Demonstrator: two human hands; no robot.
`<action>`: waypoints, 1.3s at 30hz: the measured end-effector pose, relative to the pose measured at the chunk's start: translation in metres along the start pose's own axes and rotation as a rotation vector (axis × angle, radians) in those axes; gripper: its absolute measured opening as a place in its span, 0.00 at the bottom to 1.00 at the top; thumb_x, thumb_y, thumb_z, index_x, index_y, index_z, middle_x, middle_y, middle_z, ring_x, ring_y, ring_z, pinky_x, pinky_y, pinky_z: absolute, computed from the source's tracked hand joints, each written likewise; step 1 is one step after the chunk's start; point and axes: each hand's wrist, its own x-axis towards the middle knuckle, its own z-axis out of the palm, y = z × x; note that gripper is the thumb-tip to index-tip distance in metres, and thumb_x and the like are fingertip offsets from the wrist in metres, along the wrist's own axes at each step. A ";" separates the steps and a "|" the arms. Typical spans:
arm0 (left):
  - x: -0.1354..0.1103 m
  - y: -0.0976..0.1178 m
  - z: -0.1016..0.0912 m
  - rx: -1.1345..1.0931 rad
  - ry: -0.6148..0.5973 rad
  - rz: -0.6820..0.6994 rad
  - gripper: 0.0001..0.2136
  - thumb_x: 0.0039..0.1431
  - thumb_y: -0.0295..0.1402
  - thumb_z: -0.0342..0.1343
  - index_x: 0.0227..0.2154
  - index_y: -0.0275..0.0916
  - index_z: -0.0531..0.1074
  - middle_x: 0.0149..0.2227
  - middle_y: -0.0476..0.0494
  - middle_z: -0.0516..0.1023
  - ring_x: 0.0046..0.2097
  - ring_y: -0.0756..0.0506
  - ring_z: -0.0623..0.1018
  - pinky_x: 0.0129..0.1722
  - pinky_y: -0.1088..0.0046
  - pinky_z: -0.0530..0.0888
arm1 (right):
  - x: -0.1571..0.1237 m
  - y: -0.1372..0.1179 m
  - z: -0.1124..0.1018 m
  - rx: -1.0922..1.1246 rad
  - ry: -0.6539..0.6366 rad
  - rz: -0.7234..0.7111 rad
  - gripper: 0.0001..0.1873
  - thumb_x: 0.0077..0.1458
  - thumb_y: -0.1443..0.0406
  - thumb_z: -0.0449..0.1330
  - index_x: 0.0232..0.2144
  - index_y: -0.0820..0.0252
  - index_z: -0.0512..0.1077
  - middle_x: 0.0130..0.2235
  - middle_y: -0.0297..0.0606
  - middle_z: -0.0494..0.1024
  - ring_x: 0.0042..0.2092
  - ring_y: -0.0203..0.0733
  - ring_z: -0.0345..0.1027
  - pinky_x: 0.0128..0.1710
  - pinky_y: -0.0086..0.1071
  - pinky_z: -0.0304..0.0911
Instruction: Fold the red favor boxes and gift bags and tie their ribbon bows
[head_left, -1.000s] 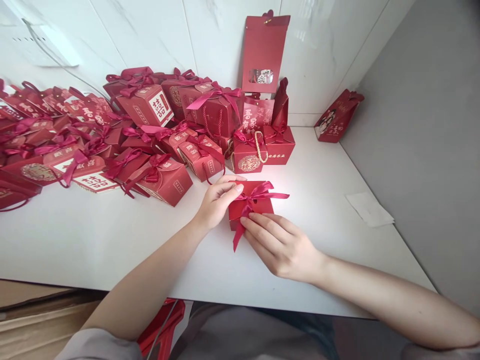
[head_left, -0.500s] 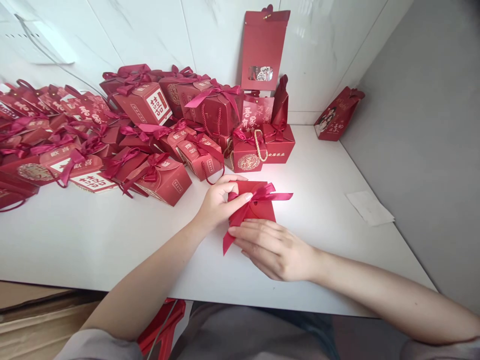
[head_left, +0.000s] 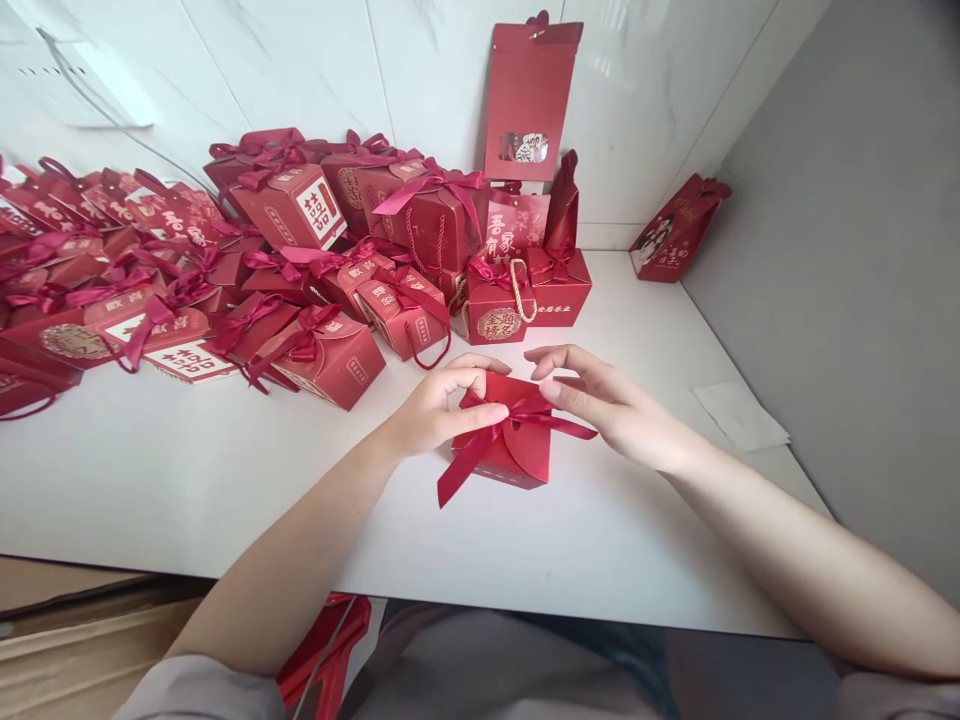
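Observation:
A small red gift box (head_left: 525, 455) with curved top flaps sits on the white table in front of me. A dark red ribbon bow (head_left: 517, 408) is tied on its top, one tail hanging over the front left corner and the other reaching right. My left hand (head_left: 442, 405) grips the box at its left and back, the thumb lying across the ribbon near the knot. By the bow's right side, my right hand (head_left: 607, 405) has its fingers apart and thumb very near the ribbon; I cannot tell whether it touches.
Several red gift boxes with ribbons crowd the table (head_left: 225, 480) at left and back, such as one with a gold cord handle (head_left: 499, 310). A tall red box (head_left: 529, 100) stands by the wall, another red box (head_left: 675, 230) in the corner. White paper (head_left: 739, 415) lies right.
My right hand has left the box's front and risen to the right of the bow, its fingers spreading. The box's front now shows. My left hand still holds the box.

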 end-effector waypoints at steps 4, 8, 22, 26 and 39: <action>-0.004 0.006 -0.013 0.169 -0.029 -0.029 0.20 0.50 0.41 0.68 0.42 0.44 0.66 0.59 0.42 0.68 0.60 0.39 0.69 0.59 0.60 0.65 | 0.003 0.003 -0.008 0.009 -0.140 0.043 0.16 0.55 0.51 0.66 0.35 0.55 0.69 0.62 0.42 0.65 0.61 0.53 0.63 0.60 0.51 0.57; -0.021 0.031 -0.023 0.564 0.308 -0.075 0.17 0.53 0.47 0.64 0.36 0.42 0.67 0.42 0.46 0.74 0.45 0.43 0.73 0.45 0.68 0.68 | 0.004 0.002 -0.010 0.048 -0.178 0.008 0.16 0.53 0.53 0.67 0.31 0.56 0.68 0.61 0.43 0.67 0.63 0.53 0.60 0.62 0.52 0.54; -0.029 0.046 -0.023 0.443 -0.446 -0.540 0.22 0.55 0.55 0.59 0.20 0.41 0.77 0.22 0.48 0.75 0.21 0.50 0.68 0.22 0.71 0.59 | 0.008 0.007 -0.010 0.191 -0.253 0.049 0.22 0.48 0.52 0.70 0.29 0.57 0.64 0.55 0.41 0.73 0.54 0.49 0.67 0.59 0.48 0.58; -0.027 0.049 -0.020 0.309 -0.496 -0.487 0.15 0.59 0.47 0.59 0.28 0.43 0.82 0.30 0.48 0.81 0.34 0.46 0.78 0.32 0.74 0.68 | 0.009 0.007 -0.010 0.262 -0.262 0.054 0.22 0.46 0.53 0.72 0.29 0.57 0.63 0.52 0.40 0.75 0.46 0.44 0.69 0.49 0.42 0.65; -0.015 0.027 -0.039 0.210 -0.416 -0.412 0.18 0.64 0.49 0.55 0.34 0.40 0.81 0.40 0.45 0.83 0.44 0.46 0.79 0.42 0.74 0.71 | 0.014 0.002 -0.021 0.311 -0.238 0.055 0.17 0.59 0.51 0.63 0.28 0.58 0.72 0.51 0.39 0.77 0.50 0.47 0.70 0.53 0.41 0.63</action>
